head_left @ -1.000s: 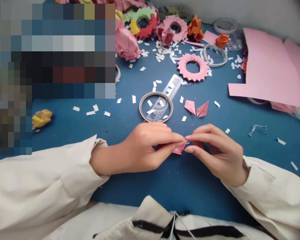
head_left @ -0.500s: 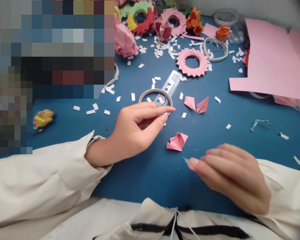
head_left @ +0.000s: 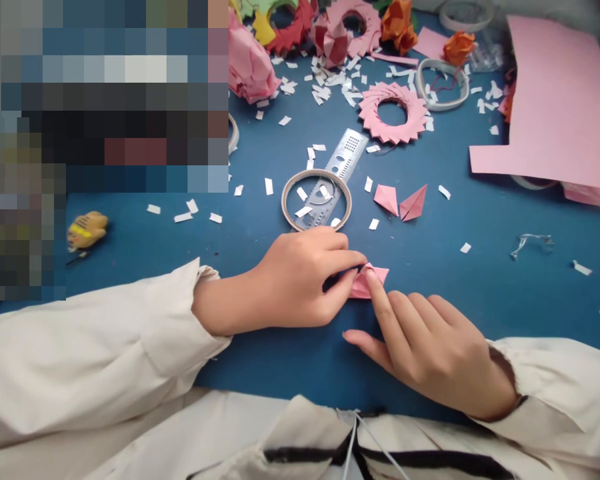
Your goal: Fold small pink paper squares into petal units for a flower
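Observation:
A small folded piece of pink paper (head_left: 377, 275) lies on the blue table between my hands, partly covered by fingers. My left hand (head_left: 307, 280) pinches its left side between thumb and index finger. From the right, my right hand (head_left: 425, 347) presses an extended index finger on top of the piece, its thumb held apart below. Just beyond my left hand lies a roll of double-sided tape (head_left: 286, 210), partly over a clear ruler (head_left: 350, 150). Two more folded pink pieces, one kite-shaped (head_left: 386, 199) and one pointed (head_left: 414, 203), rest to the right.
A pink folded-paper ring (head_left: 367, 117) lies behind the ruler. Further back are paper flowers, an orange one (head_left: 459, 48) among them, and another tape roll (head_left: 463, 100). Pink sheets (head_left: 560, 100) cover the right rear. Small white paper scraps are scattered about; a yellow toy (head_left: 87, 230) sits left.
My left hand has come from beside the tape roll to the folded pink piece. My right hand has moved up and left onto it; the small pale strip it pinched is no longer visible.

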`<state>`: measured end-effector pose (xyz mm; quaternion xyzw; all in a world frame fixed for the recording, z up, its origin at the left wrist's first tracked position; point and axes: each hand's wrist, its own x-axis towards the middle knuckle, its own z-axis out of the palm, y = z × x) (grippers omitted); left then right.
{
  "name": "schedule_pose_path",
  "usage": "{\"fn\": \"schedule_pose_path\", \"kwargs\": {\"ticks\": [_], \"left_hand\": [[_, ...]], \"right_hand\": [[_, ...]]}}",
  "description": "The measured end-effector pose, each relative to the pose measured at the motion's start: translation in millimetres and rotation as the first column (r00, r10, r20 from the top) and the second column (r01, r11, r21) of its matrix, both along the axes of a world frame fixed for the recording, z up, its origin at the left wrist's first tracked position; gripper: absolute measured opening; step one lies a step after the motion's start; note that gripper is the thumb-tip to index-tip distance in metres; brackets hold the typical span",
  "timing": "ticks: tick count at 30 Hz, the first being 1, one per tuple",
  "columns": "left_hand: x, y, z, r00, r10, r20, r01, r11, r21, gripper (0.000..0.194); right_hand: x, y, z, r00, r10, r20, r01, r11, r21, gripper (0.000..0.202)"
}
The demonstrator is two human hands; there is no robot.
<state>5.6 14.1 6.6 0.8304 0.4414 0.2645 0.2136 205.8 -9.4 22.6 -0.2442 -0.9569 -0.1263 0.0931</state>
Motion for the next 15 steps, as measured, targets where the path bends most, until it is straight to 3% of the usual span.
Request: {"fn": "schedule_pose_path", "kwargs": {"ticks": [6, 9, 15], "left_hand": [[1.6, 0.2, 0.1, 1.0, 0.004, 0.028, -0.003, 1.0, -0.016, 0.026], [1.4, 0.3, 1.2, 1.0, -0.025, -0.006, 0.025, 0.999, -0.041, 0.018], [-0.3, 1.5, -2.3, 1.0, -0.01, -0.005, 0.01, 1.0, -0.02, 0.021]], "right_hand": [[-0.7, 7.7, -1.9, 0.996, -0.041, -0.081, 0.039, 0.999, -0.026, 0.066], [-1.3, 15.9, -5.8, 0.988, -0.031, -0.149, 0.017, 0.995, -0.097, 0.062], [-2.0, 35.6, -17.7, 0.931, -0.032, -0.362, -0.05, 0.975, -0.216, 0.052]]}}
